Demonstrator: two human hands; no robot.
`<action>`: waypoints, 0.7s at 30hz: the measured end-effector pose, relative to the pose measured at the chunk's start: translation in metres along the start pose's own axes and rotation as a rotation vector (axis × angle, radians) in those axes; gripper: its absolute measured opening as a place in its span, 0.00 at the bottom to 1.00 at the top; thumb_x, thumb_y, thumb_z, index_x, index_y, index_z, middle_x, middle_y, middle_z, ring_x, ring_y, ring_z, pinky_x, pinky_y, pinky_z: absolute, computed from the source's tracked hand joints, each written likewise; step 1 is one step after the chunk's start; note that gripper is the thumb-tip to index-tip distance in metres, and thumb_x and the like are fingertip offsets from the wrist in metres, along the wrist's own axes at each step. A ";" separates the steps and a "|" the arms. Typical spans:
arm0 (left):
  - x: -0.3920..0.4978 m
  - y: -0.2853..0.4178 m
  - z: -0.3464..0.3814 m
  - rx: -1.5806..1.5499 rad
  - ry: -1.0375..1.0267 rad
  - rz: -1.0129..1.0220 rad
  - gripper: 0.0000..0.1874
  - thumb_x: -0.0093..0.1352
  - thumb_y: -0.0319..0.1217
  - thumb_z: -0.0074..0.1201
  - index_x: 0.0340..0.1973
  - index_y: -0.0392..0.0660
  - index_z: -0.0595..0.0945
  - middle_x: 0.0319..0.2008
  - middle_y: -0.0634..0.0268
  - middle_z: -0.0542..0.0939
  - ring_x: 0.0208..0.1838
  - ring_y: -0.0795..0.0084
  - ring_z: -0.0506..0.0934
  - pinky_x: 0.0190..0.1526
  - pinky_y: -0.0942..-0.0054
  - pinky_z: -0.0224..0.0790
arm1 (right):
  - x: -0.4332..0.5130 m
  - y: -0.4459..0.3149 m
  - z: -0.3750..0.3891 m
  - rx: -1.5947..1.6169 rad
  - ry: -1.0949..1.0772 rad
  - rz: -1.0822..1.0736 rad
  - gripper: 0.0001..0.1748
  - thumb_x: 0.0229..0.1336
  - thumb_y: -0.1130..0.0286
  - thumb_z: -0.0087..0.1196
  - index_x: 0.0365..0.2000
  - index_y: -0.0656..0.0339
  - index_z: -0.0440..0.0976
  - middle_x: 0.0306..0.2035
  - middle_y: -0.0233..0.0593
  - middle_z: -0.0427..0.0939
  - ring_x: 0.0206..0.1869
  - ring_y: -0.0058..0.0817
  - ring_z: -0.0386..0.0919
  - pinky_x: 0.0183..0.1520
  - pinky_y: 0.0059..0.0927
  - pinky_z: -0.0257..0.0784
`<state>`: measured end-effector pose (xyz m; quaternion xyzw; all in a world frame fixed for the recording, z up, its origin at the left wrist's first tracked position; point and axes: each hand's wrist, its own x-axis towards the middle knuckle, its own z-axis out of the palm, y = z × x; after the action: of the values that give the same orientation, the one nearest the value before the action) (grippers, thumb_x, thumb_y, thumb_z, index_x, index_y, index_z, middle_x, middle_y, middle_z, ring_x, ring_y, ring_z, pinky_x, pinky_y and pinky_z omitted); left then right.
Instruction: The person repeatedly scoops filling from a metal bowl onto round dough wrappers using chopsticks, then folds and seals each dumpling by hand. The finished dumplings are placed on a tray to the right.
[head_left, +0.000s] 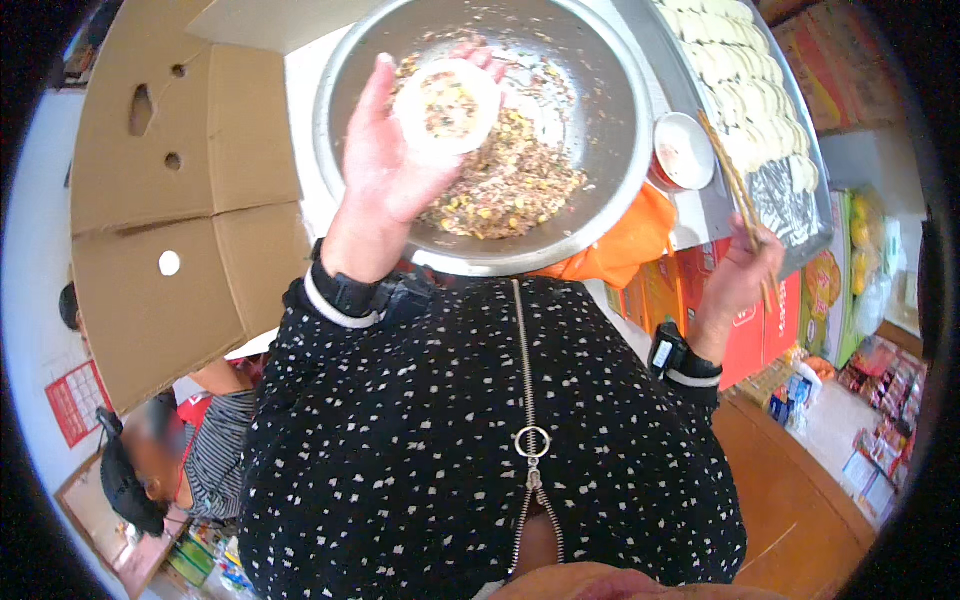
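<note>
On the raised palm of my left hand (382, 165) lies a round white dumpling wrapper (405, 112) with a patch of filling (448, 105) spread on its middle. Below that hand stands a wide metal basin (611, 97), its bottom partly covered by a chopped meat and corn mixture (517, 187). My right hand (739, 266) holds a pair of wooden chopsticks (727, 165), their thin ends pointing up and away. Near the chopstick tips is a small bowl (686, 150), white inside and red outside.
Rows of dumplings (742, 82) sit on a plastic-lined tray (784, 202) at the right. A cardboard box flap (165, 195) fills the left side. Orange cloth or plastic (630, 232) lies under the basin's rim. Another person in a striped top (217, 457) is at lower left.
</note>
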<state>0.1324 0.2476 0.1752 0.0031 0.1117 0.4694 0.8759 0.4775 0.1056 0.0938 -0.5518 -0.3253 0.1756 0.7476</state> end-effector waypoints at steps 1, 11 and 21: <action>0.000 0.000 -0.001 0.024 0.000 0.004 0.37 0.73 0.51 0.40 0.65 0.31 0.58 0.67 0.45 0.62 0.71 0.51 0.59 0.71 0.54 0.50 | -0.003 0.007 0.000 -0.020 -0.058 -0.054 0.11 0.67 0.69 0.43 0.34 0.66 0.70 0.37 0.45 0.74 0.42 0.36 0.78 0.49 0.35 0.74; -0.003 0.000 -0.003 -0.026 0.033 -0.047 0.35 0.73 0.49 0.44 0.62 0.30 0.64 0.65 0.43 0.64 0.70 0.51 0.60 0.70 0.55 0.52 | 0.020 0.065 -0.004 -0.910 -0.698 -0.487 0.11 0.54 0.78 0.58 0.40 0.63 0.75 0.48 0.49 0.73 0.48 0.44 0.75 0.49 0.36 0.73; -0.010 -0.001 0.004 -0.137 0.003 -0.019 0.36 0.72 0.51 0.45 0.62 0.32 0.63 0.65 0.43 0.64 0.70 0.51 0.60 0.70 0.55 0.51 | 0.031 0.042 -0.004 -1.103 -0.976 -0.428 0.29 0.51 0.87 0.46 0.55 0.56 0.69 0.62 0.53 0.64 0.64 0.50 0.64 0.64 0.42 0.63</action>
<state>0.1290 0.2392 0.1810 -0.0588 0.0805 0.4678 0.8782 0.5068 0.1359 0.0629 -0.6301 -0.7586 0.0631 0.1533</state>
